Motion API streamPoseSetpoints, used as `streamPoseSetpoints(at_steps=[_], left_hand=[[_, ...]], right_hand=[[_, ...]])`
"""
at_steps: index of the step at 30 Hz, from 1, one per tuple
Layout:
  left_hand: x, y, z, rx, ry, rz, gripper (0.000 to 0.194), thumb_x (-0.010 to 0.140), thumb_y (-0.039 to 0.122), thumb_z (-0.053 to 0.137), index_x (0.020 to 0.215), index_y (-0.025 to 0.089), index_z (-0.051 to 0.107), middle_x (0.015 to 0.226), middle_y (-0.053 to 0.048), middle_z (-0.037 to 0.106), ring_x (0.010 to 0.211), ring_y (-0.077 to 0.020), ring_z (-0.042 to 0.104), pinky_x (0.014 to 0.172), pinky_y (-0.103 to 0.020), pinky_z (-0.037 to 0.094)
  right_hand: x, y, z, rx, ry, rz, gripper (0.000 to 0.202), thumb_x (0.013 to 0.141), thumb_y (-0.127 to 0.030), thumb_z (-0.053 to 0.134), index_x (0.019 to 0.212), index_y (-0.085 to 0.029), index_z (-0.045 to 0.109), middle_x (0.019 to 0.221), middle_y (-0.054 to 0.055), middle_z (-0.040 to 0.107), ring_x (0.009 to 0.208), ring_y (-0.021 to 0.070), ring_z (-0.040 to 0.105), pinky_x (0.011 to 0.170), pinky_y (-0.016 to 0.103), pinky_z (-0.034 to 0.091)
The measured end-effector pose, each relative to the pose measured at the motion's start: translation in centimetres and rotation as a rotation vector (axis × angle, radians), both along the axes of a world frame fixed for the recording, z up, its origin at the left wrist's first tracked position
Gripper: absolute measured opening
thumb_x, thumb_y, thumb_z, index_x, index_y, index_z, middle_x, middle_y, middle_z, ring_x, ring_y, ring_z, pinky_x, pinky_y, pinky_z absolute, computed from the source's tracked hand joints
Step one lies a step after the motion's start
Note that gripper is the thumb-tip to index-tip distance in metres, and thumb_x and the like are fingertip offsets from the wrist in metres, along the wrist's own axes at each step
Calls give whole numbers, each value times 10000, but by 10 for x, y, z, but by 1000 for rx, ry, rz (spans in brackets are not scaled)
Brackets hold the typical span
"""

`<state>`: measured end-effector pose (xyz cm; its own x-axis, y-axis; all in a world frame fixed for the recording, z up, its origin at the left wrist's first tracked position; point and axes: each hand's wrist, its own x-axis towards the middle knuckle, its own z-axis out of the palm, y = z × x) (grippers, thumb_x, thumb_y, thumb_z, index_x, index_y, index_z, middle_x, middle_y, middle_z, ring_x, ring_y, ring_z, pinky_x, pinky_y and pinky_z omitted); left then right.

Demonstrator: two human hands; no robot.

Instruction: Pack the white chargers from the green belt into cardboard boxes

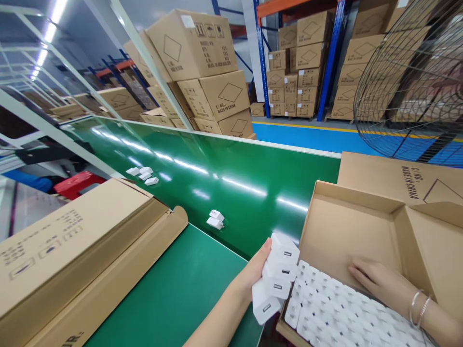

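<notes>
Several white USB chargers (278,277) are stacked side by side in my left hand (256,267), their USB ports facing me. The hand grips the row from its left side, just left of an open cardboard box (354,221). Packed rows of white chargers (333,306) stand upright in the near part of that box. Above these rows, inside the box, is my right hand (374,274), with its fingers extended to the left and a bracelet at the wrist. I see nothing in it, though its underside is hidden.
Two loose chargers (216,219) lie on the green conveyor belt (246,168), with several more (142,174) farther left. A large cardboard carton (72,250) stands at the left. Stacked cartons (213,91) rise behind the belt. A wire fan (408,86) is at the right.
</notes>
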<state>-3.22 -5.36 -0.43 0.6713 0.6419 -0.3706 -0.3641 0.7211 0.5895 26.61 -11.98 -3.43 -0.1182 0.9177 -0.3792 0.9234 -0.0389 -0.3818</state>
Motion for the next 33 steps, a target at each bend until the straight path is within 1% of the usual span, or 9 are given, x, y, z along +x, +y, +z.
streamPoseSetpoints(at_steps=[5,10,14,17,20,23,26,29,33], left_hand=[[6,1,-4,-145,16,17,530,724,636,549,872,129,590,483,29,534,426,-100,526,474,-201,434],[23,2,10,-131,176,-11,526,678,636,596,806,125,581,554,-4,582,472,-109,537,461,-205,415],[58,12,32,223,344,-141,489,698,609,589,755,124,560,599,6,554,496,-76,491,467,-178,357],[96,23,45,550,487,-398,453,762,589,512,777,139,562,617,19,529,496,-67,464,446,-172,315],[142,26,53,940,637,-648,432,820,558,425,810,158,586,732,-18,606,599,-112,548,488,-197,360],[186,15,53,1402,859,-830,427,829,542,432,863,155,612,841,-79,657,755,-203,609,570,-250,417],[217,-9,41,1771,1002,-940,451,829,535,457,957,130,609,880,-138,666,848,-274,625,669,-322,463],[225,-30,28,1912,958,-1024,489,811,569,466,1022,147,594,882,-141,674,864,-284,638,714,-355,486],[212,-37,29,1749,878,-1182,566,827,625,356,1192,228,526,1026,-108,669,959,-284,621,801,-399,476]], right_hand=[[-1,0,-1,-7,6,8,401,920,-437,234,749,-227,530,782,52,638,744,226,599,677,335,402],[-1,0,9,96,-2,1,387,922,-424,238,705,-225,489,724,34,619,685,206,591,612,308,385],[16,-6,36,316,-7,-155,387,919,-458,233,702,-223,452,634,7,562,606,180,553,568,289,365],[38,-23,56,465,40,-295,359,916,-474,270,779,-228,493,628,-15,556,573,154,535,573,272,381],[59,-48,67,554,56,-349,334,912,-467,309,798,-229,515,624,-29,546,541,133,515,562,259,383],[74,-72,69,595,51,-366,326,911,-456,331,777,-228,522,635,-27,549,551,127,521,555,251,383],[85,-88,68,628,52,-424,317,911,-450,340,784,-228,527,657,-22,565,569,128,537,546,247,388],[91,-100,67,614,76,-454,306,915,-437,337,795,-229,527,670,-20,568,582,129,543,539,244,392],[97,-112,63,562,90,-459,304,915,-433,340,784,-228,521,669,-20,560,583,132,536,537,249,387]])
